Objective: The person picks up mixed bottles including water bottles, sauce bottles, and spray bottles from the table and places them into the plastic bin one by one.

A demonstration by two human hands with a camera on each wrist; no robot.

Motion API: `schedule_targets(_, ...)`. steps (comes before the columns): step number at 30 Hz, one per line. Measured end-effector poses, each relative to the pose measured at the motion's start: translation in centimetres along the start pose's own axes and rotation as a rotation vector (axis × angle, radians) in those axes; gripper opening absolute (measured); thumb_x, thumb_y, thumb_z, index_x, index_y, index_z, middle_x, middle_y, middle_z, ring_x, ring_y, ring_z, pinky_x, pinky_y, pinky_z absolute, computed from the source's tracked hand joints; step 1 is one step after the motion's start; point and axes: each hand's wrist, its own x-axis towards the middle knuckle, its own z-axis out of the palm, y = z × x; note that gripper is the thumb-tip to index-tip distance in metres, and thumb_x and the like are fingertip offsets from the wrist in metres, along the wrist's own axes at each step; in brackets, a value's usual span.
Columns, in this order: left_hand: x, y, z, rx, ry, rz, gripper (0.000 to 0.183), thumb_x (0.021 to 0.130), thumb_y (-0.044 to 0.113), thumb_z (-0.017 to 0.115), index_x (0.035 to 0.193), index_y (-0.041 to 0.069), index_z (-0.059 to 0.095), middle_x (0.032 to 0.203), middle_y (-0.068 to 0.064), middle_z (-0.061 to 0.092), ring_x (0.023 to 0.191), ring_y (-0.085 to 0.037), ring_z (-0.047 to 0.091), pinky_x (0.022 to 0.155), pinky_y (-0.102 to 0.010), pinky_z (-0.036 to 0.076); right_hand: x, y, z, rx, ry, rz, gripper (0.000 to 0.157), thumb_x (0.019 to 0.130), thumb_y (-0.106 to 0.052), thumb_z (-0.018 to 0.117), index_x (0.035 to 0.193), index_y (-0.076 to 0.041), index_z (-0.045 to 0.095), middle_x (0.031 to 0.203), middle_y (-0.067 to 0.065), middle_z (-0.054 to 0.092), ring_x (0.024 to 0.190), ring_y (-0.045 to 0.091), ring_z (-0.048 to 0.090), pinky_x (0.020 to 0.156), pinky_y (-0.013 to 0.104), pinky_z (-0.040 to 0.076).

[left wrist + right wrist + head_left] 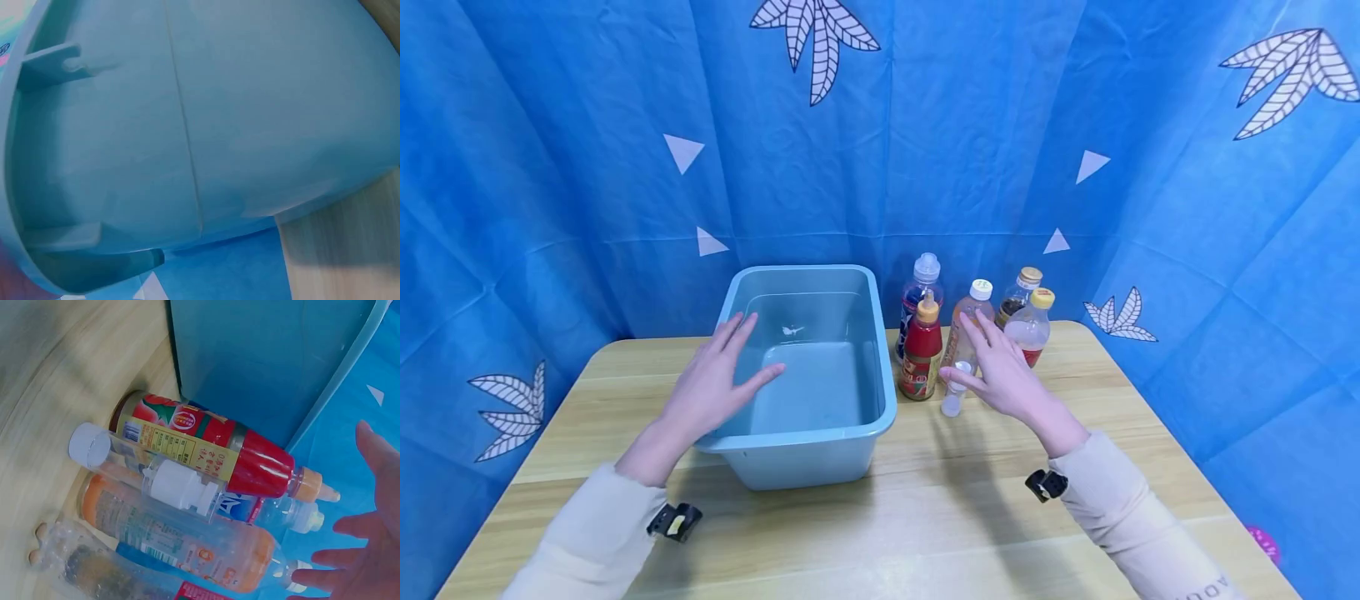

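Observation:
My left hand [715, 383], fingers spread, is at the left rim of a blue-grey plastic basin [808, 435]; whether it touches the rim I cannot tell. The basin's outer wall [250, 112] fills the left wrist view. My right hand [1000, 367] is spread near a group of bottles and holds nothing. Closest to it stand a small clear pump bottle [952, 402], an orange-tinted drink bottle [187, 534] with a white cap and a red ketchup bottle [265, 464]. A yellow-capped clear bottle [1030, 327] is partly hidden behind the hand.
A blue-labelled bottle [927, 269] stands behind the ketchup, beside the basin's right wall. At the back right is a dark-content bottle [1017, 300] with a tan cap. The wooden table [925, 542] is bounded by a blue patterned curtain [970, 167].

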Motion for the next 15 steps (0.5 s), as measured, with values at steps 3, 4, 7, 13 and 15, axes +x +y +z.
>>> schedule_targets(3,-0.2,0.0,-0.2,-0.027,0.020,-0.029,0.086,0.080,0.061,0.047,0.143,0.013,0.015,0.144,-0.019,0.016,0.126,-0.044,0.020,0.092,-0.065,0.022,-0.1,-0.1,0.1,0.025,0.020,0.006,0.081,0.081,-0.051,0.055,0.141,-0.006,0.022,0.143,0.022,0.018,0.129,0.037,0.018,0.098,0.061,0.017)
schedule_targets(4,-0.3,-0.1,-0.3,-0.035,0.023,-0.038,0.086,0.080,0.061,0.047,0.143,0.012,0.015,0.144,-0.019,0.016,0.126,-0.043,0.020,0.092,-0.064,0.023,-0.1,-0.1,0.1,0.035,0.024,0.010,0.081,0.081,-0.050,0.055,0.140,-0.005,0.022,0.142,0.022,0.019,0.129,0.037,0.019,0.098,0.060,0.018)
schedule_targets(7,-0.7,-0.2,-0.5,-0.052,0.032,-0.057,0.086,0.081,0.060,0.047,0.142,0.009,0.016,0.144,-0.020,0.017,0.127,-0.042,0.020,0.091,-0.064,0.025,-0.1,-0.2,0.3,0.068,0.036,0.027,0.080,0.081,-0.048,0.056,0.140,-0.005,0.023,0.142,0.021,0.022,0.128,0.037,0.022,0.098,0.059,0.021)
schedule_targets(13,-1.7,-0.3,-0.8,-0.069,0.030,-0.089,0.086,0.082,0.060,0.045,0.142,0.007,0.016,0.145,-0.019,0.013,0.127,-0.041,0.019,0.090,-0.064,0.026,0.0,-0.3,0.6,0.149,0.098,0.038,0.076,0.082,-0.045,0.058,0.138,-0.004,0.027,0.139,0.019,0.027,0.126,0.035,0.028,0.098,0.053,0.028)
schedule_targets(15,-2.0,-0.3,-0.9,-0.072,0.024,-0.100,0.086,0.082,0.060,0.045,0.142,0.007,0.015,0.145,-0.018,0.012,0.127,-0.041,0.019,0.089,-0.064,0.026,0.1,-0.4,0.8,0.174,0.120,0.033,0.075,0.082,-0.044,0.058,0.137,-0.003,0.028,0.139,0.018,0.029,0.126,0.033,0.029,0.098,0.050,0.029)
